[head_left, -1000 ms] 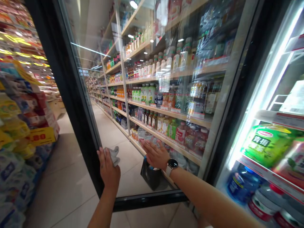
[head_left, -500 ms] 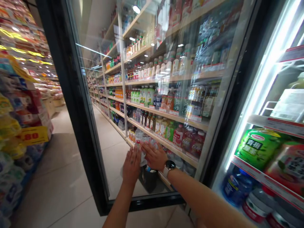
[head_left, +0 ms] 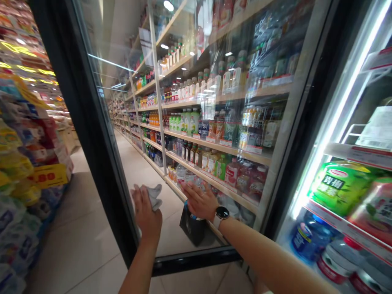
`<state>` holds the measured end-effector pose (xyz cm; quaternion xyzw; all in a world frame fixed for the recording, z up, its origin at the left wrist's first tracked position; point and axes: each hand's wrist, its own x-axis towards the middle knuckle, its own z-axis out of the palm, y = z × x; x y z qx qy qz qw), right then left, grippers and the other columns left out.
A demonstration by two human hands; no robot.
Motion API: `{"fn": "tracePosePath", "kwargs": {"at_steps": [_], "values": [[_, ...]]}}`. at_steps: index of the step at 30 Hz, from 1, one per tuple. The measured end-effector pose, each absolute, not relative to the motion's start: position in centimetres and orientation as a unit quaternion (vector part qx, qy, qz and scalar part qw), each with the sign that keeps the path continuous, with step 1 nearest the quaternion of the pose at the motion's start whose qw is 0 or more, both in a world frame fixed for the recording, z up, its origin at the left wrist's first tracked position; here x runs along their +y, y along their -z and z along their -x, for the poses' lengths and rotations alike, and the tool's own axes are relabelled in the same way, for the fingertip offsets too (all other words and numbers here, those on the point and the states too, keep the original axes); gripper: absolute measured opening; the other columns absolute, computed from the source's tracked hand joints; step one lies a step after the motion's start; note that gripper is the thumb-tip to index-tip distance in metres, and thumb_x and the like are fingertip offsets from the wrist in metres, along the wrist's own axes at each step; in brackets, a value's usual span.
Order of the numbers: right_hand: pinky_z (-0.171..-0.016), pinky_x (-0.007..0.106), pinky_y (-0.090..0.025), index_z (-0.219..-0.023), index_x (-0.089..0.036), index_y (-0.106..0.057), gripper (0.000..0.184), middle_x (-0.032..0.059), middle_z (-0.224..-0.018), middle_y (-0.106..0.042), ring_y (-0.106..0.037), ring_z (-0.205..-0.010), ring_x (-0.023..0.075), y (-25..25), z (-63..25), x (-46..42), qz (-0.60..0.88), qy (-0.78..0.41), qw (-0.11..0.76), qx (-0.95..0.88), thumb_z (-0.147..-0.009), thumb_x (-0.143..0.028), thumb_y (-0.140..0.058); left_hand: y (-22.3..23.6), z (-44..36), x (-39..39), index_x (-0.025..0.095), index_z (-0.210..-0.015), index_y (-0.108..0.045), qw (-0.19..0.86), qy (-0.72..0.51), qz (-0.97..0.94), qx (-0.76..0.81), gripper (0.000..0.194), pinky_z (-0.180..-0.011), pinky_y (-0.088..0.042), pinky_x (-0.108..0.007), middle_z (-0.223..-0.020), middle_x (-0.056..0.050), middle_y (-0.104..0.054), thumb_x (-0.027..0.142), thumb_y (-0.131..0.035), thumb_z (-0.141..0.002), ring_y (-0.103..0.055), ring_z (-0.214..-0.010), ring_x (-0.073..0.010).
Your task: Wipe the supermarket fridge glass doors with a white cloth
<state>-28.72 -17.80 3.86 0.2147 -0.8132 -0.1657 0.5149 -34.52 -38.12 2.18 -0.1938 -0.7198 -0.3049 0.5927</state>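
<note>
We note cloth (head_left: 153, 197) partly hidden under left hand (head_left: 147, 212), its grip unclear; right hand's (head_left: 200, 201) fingers extended, nearly together

Soft matt grey cloth (head_left: 154, 197); smooth glossy clear glass door (head_left: 190, 98)

A crumpled pale-gray cloth (head_left: 154, 195), folds loose, juts out at two o'clock from under the left hand (head_left: 147, 216), toward seven o'clock on a refrigerator door (head_left: 196, 258). The tall, clear glass door, framed in black, stands open, its left edge leaning toward eleven o'clock. White reflections streak the pane, brightest between twelve and two o'clock.
</note>
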Motion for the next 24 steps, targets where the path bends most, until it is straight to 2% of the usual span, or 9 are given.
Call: {"fn": "tracePosePath", "kwargs": {"at_steps": [4, 7, 10, 13, 16, 19, 21, 24], "values": [[-0.120, 0.049, -0.001, -0.140, -0.021, -0.046, 0.051, 0.0037, -0.150, -0.038, -0.021, -0.144, 0.0204, -3.5, 28.8, -17.4, -0.223, 0.164, 0.506, -0.817, -0.090, -0.029, -0.043, -1.2, 32.5, -32.9, 0.019, -0.149, -0.020, 0.597, 0.273, 0.299, -0.693, 0.066, -0.113, -0.034, -0.041, -0.155, -0.011, -0.022, 0.005, -0.040, -0.088, -0.023, -0.142, -0.0245], [-0.119, 0.051, -0.006, -0.135, -0.024, -0.052, 0.049, 0.0053, -0.149, -0.040, -0.025, -0.143, 0.0233, -3.1, 28.9, -17.0, -0.240, 0.160, 0.478, -0.830, -0.087, -0.033, -0.046, -0.2, 31.2, -29.9, 0.013, -0.149, -0.018, 0.578, 0.297, 0.337, -0.681, 0.062, -0.111, -0.037, -0.036, -0.155, -0.016, -0.021, 0.013, -0.041, -0.092, -0.025, -0.141, -0.0235], [-0.119, 0.052, -0.009, -0.133, -0.026, -0.053, 0.049, 0.0057, -0.148, -0.042, -0.027, -0.142, 0.0245, -2.8, 29.1, -16.6, -0.246, 0.157, 0.457, -0.840, -0.084, -0.032, -0.049, 0.2, 31.1, -29.1, 0.013, -0.149, -0.018, 0.593, 0.297, 0.338, -0.668, 0.061, -0.109, -0.039, -0.036, -0.154, -0.017, -0.020, 0.015, -0.041, -0.093, -0.026, -0.140, -0.0242], [-0.118, 0.051, -0.010, -0.133, -0.025, -0.054, 0.050, 0.0068, -0.148, -0.041, -0.026, -0.143, 0.0247, -3.0, 29.1, -16.7, -0.254, 0.151, 0.449, -0.843, -0.084, -0.035, -0.050, 0.0, 32.1, -30.3, 0.015, -0.148, -0.021, 0.616, 0.249, 0.352, -0.659, 0.059, -0.111, -0.037, -0.039, -0.152, -0.016, -0.027, 0.014, -0.041, -0.093, -0.028, -0.139, -0.0247], [-0.119, 0.050, -0.007, -0.135, -0.024, -0.051, 0.049, 0.0040, -0.150, -0.038, -0.023, -0.144, 0.0221, -3.5, 29.0, -17.2, -0.244, 0.153, 0.480, -0.829, -0.087, -0.032, -0.047, -0.7, 33.4, -32.6, 0.016, -0.148, -0.025, 0.624, 0.207, 0.333, -0.676, 0.057, -0.114, -0.031, -0.042, -0.149, -0.016, -0.033, 0.016, -0.041, -0.094, -0.026, -0.140, -0.0252], [-0.120, 0.047, -0.001, -0.138, -0.021, -0.047, 0.050, 0.0018, -0.151, -0.036, -0.018, -0.145, 0.0187, -4.1, 28.8, -17.7, -0.225, 0.162, 0.520, -0.808, -0.089, -0.026, -0.045, -1.1, 34.3, -35.3, 0.016, -0.147, -0.026, 0.635, 0.187, 0.282, -0.694, 0.059, -0.115, -0.029, -0.046, -0.150, -0.017, -0.032, 0.020, -0.046, -0.092, -0.025, -0.140, -0.0274], [-0.120, 0.046, 0.001, -0.140, -0.020, -0.045, 0.052, 0.0015, -0.151, -0.036, -0.014, -0.146, 0.0180, -4.3, 28.7, -17.9, -0.222, 0.167, 0.531, -0.800, -0.088, -0.025, -0.045, -1.2, 34.8, -37.1, 0.016, -0.147, -0.026, 0.639, 0.183, 0.257, -0.702, 0.061, -0.114, -0.030, -0.047, -0.150, -0.016, -0.032, 0.016, -0.047, -0.090, -0.025, -0.140, -0.0279], [-0.121, 0.045, 0.000, -0.141, -0.020, -0.044, 0.054, 0.0008, -0.150, -0.037, -0.013, -0.146, 0.0176, -4.4, 28.7, -18.0, -0.219, 0.167, 0.535, -0.799, -0.088, -0.025, -0.045, -1.3, 35.4, -39.6, 0.016, -0.147, -0.028, 0.634, 0.202, 0.230, -0.710, 0.062, -0.115, -0.028, -0.051, -0.151, -0.016, -0.032, 0.013, -0.047, -0.087, -0.024, -0.141, -0.0290]]}}
